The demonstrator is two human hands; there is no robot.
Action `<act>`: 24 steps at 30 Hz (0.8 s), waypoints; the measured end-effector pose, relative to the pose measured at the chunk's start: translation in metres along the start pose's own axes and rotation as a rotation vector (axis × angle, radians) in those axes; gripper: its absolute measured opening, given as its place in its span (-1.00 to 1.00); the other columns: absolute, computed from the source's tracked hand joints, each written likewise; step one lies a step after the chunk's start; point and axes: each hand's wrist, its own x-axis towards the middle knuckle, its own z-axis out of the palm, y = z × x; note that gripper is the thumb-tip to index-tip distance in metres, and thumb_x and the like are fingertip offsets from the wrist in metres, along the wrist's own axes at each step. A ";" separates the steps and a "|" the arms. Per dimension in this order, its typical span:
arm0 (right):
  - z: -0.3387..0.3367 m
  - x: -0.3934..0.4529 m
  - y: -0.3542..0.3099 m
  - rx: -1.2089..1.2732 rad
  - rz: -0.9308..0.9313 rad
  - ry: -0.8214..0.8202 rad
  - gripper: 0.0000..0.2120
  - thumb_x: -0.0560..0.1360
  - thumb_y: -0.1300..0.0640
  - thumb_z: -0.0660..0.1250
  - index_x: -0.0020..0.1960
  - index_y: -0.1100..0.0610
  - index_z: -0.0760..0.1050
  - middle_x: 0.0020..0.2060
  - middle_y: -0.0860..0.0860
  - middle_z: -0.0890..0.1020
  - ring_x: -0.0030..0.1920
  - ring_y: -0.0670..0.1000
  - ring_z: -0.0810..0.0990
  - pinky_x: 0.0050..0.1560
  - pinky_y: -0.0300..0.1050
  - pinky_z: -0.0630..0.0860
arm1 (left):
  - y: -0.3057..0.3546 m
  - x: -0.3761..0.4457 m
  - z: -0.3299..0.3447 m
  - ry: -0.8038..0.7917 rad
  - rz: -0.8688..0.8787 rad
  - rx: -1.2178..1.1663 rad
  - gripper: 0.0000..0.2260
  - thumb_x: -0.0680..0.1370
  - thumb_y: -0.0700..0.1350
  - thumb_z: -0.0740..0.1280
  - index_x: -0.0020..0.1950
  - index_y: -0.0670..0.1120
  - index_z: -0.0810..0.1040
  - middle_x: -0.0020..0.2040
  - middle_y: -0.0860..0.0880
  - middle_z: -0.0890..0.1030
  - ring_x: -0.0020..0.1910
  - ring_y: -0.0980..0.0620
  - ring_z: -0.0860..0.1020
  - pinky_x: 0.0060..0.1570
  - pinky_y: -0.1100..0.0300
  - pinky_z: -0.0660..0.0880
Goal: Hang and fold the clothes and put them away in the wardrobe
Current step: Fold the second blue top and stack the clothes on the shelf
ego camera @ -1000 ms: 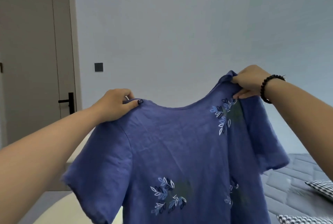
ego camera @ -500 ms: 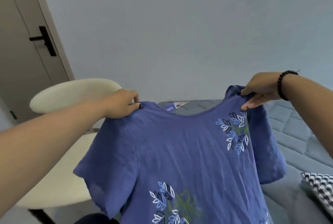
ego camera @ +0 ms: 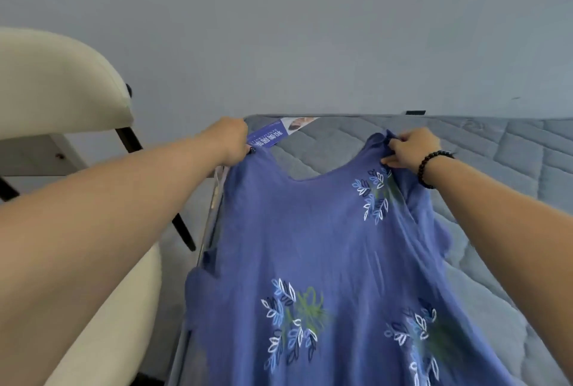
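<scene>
Both hands pinch the shoulders of the blue linen-look top w/ leaf print (ego camera: 310, 230): left hand (ego camera: 231, 140), right hand (ego camera: 409, 150). It's spread over the grey quilted mattress (ego camera: 511, 168). Prob. laying flat to fold; next, lower evenly & smooth sleeves.

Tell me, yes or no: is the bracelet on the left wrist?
No, the black bead bracelet sits on the right wrist, behind the right hand gripping the blue shirt.

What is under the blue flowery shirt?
Under the blue leaf-print shirt is a grey quilted mattress with a blue label at its corner. Whatever lies beneath the cloth's middle is covered.
</scene>
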 end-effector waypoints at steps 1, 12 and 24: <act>0.016 0.003 0.007 -0.047 -0.035 0.025 -0.78 0.53 0.24 0.21 -0.28 0.24 0.47 -0.16 0.26 0.66 -0.16 0.18 0.68 -0.01 0.08 0.61 | 0.001 0.008 0.016 0.023 -0.006 -0.055 -0.84 0.59 -0.12 0.25 0.03 -0.21 0.51 0.08 -0.23 0.59 -0.06 -0.18 0.50 -0.16 0.12 0.37; 0.113 -0.055 0.096 -0.456 -0.348 -0.198 -0.35 0.56 0.14 0.24 0.55 0.05 0.02 0.55 0.05 -0.16 0.34 0.17 0.39 0.40 0.08 0.24 | -0.001 -0.064 0.166 0.002 -0.110 -0.385 -0.64 0.59 -0.02 0.24 0.31 -0.15 0.32 0.31 -0.16 0.45 0.25 -0.21 0.44 0.13 -0.06 0.43; 0.171 -0.185 0.086 -0.742 -0.473 -0.345 -0.46 0.61 -0.19 -0.10 0.55 -0.11 -0.10 0.55 -0.01 -0.18 0.53 0.08 -0.26 0.47 0.24 -0.26 | -0.048 -0.105 0.166 0.007 -0.341 -0.640 -0.76 0.58 -0.06 0.30 -0.24 -0.07 0.36 -0.26 -0.02 0.48 -0.16 -0.10 0.46 -0.26 0.13 0.30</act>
